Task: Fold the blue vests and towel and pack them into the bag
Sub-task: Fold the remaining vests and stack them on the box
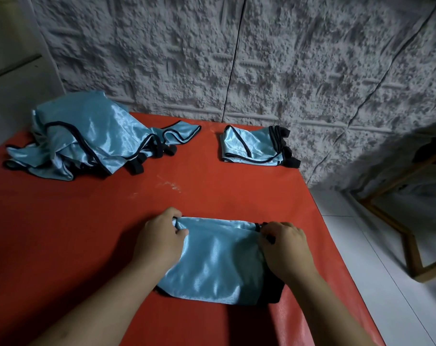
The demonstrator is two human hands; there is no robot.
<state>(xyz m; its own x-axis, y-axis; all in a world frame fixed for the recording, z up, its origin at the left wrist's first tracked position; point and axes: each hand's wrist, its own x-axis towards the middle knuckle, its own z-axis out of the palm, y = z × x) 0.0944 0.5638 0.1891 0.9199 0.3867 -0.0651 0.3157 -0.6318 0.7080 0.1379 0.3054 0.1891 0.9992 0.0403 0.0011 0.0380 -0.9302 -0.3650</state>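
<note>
Folded vest (219, 260) between hands: left grip (159, 236), right grip (284, 243) pinching far corners.

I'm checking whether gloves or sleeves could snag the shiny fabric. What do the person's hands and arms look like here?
Both the left hand and the right hand are bare: no gloves, rings, watch or bands show. Both forearms are uncovered right to the bottom edge of the view, so no sleeve is visible. Fingernails look short and unpainted.

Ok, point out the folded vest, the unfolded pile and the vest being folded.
folded vest (252, 147), head view, middle of its top panel.
unfolded pile (87, 136), head view, shiny upper fabric.
vest being folded (217, 260), head view, centre between hands.
</note>
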